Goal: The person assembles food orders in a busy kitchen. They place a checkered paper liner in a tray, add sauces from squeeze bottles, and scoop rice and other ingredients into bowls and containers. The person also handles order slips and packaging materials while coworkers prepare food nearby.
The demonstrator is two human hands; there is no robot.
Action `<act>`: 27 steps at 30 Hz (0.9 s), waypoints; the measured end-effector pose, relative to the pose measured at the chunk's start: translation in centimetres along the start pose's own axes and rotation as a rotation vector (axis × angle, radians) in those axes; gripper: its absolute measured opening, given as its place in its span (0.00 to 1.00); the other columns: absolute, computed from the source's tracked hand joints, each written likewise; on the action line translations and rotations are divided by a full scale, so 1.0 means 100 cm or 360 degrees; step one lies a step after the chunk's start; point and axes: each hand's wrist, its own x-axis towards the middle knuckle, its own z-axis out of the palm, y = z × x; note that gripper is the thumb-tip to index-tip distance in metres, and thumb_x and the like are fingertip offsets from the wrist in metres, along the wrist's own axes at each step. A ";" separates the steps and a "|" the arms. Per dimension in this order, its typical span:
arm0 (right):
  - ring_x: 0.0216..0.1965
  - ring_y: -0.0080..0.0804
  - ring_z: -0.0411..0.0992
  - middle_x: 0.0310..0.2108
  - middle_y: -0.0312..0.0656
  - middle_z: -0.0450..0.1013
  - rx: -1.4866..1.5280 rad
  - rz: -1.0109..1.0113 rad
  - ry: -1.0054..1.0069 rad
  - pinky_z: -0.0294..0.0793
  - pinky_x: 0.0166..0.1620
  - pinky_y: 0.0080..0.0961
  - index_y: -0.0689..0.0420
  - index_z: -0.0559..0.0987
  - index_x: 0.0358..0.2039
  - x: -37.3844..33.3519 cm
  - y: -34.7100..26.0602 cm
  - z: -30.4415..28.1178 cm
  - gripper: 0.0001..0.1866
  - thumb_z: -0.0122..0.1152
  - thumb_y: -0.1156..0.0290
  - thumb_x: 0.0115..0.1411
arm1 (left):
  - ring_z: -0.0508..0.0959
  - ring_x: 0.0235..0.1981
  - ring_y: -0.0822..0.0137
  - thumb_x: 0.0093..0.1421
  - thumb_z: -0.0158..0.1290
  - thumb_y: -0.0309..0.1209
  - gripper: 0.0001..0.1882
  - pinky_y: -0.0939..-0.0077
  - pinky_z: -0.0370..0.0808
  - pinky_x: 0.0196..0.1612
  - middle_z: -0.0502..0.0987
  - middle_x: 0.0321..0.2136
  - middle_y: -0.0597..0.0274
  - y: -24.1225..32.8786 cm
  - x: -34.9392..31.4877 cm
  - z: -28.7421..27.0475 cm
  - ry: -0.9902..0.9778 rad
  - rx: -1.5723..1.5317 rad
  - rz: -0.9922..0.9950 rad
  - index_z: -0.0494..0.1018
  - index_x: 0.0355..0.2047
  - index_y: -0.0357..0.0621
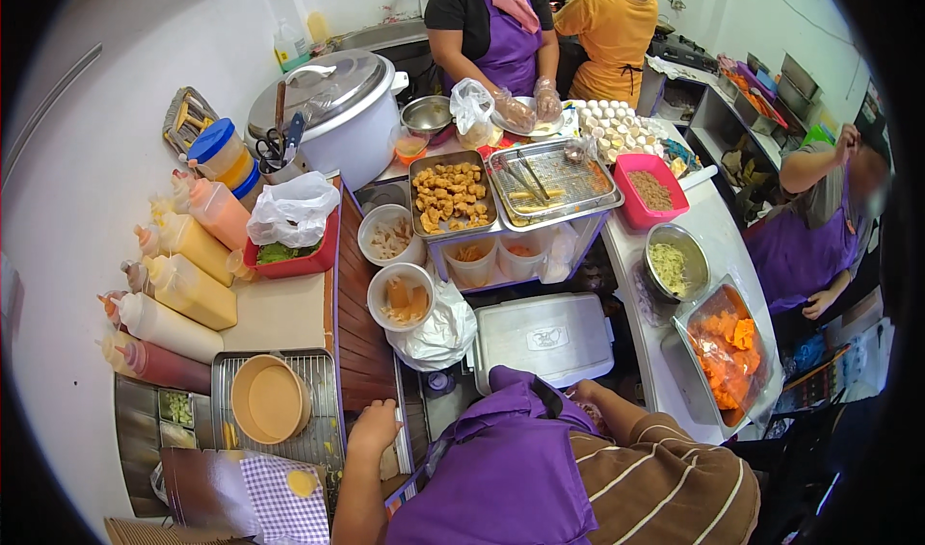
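Go gently by the box
Left hand, left of it: seems curled, hold unclear. Right hand, beside it: can't tell.

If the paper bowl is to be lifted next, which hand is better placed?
Probably the left hand: it is beside the wire rack, close to the paper bowl. The right hand looks farther away, near the pale box.

The left hand sits left of a lidded box, the right hand by its near edge, fried pieces beyond.
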 end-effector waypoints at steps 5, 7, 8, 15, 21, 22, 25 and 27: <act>0.29 0.30 0.74 0.31 0.42 0.75 -0.0134 -0.0099 -0.0047 0.74 0.32 0.27 0.54 0.74 0.43 0.002 -0.002 0.001 0.20 0.59 0.69 0.46 | 0.70 0.42 0.49 0.50 0.53 0.33 0.20 0.62 0.68 0.45 0.69 0.39 0.45 -0.001 0.002 0.004 0.0030 0.0021 0.0012 0.65 0.41 0.38; 0.29 0.31 0.73 0.32 0.42 0.75 -0.0038 -0.0011 -0.0144 0.74 0.32 0.27 0.53 0.74 0.44 0.021 0.023 0.015 0.21 0.59 0.69 0.46 | 0.70 0.42 0.48 0.50 0.53 0.33 0.19 0.62 0.68 0.45 0.69 0.39 0.44 -0.005 0.004 0.007 0.0053 -0.0004 0.0059 0.65 0.40 0.37; 0.29 0.31 0.73 0.32 0.42 0.75 -0.0006 0.0006 -0.0163 0.74 0.32 0.28 0.53 0.74 0.44 0.037 0.029 0.012 0.21 0.59 0.69 0.46 | 0.70 0.42 0.48 0.50 0.52 0.33 0.19 0.62 0.68 0.45 0.69 0.38 0.44 -0.007 0.003 0.009 0.0038 -0.0015 0.0037 0.65 0.39 0.37; 0.27 0.29 0.73 0.31 0.44 0.75 -0.0035 -0.0061 -0.0088 0.73 0.33 0.24 0.51 0.77 0.40 0.016 0.004 0.002 0.17 0.58 0.66 0.47 | 0.70 0.43 0.47 0.49 0.54 0.34 0.19 0.59 0.68 0.44 0.69 0.39 0.45 -0.007 0.003 0.009 0.0020 -0.0008 -0.0017 0.66 0.39 0.38; 0.37 0.43 0.72 0.36 0.51 0.72 -0.0582 -0.0055 0.0388 0.71 0.41 0.34 0.56 0.74 0.41 0.057 0.010 -0.063 0.19 0.55 0.69 0.44 | 0.70 0.42 0.48 0.49 0.54 0.34 0.19 0.60 0.68 0.44 0.69 0.39 0.44 -0.007 0.008 0.011 0.0014 0.0023 -0.0006 0.66 0.39 0.37; 0.40 0.44 0.70 0.39 0.52 0.70 -0.0562 -0.0022 0.0579 0.69 0.44 0.35 0.56 0.73 0.43 0.051 -0.014 -0.105 0.22 0.55 0.70 0.43 | 0.70 0.42 0.48 0.49 0.53 0.33 0.19 0.61 0.68 0.44 0.69 0.38 0.44 -0.005 0.005 0.009 0.0012 0.0034 -0.0018 0.66 0.39 0.37; 0.41 0.49 0.69 0.40 0.54 0.70 -0.0038 -0.0480 0.1559 0.68 0.44 0.37 0.54 0.63 0.52 0.042 -0.052 -0.226 0.30 0.53 0.73 0.44 | 0.69 0.42 0.46 0.50 0.53 0.34 0.19 0.59 0.68 0.45 0.69 0.40 0.44 -0.002 0.001 0.006 0.0015 0.0006 0.0014 0.65 0.40 0.36; 0.43 0.50 0.67 0.43 0.56 0.67 -0.0134 -0.0313 0.1734 0.66 0.46 0.40 0.47 0.62 0.54 0.015 -0.076 -0.319 0.29 0.47 0.73 0.47 | 0.69 0.43 0.45 0.49 0.53 0.35 0.21 0.58 0.67 0.45 0.69 0.41 0.43 0.000 0.008 0.008 -0.0007 -0.0007 0.0027 0.65 0.41 0.36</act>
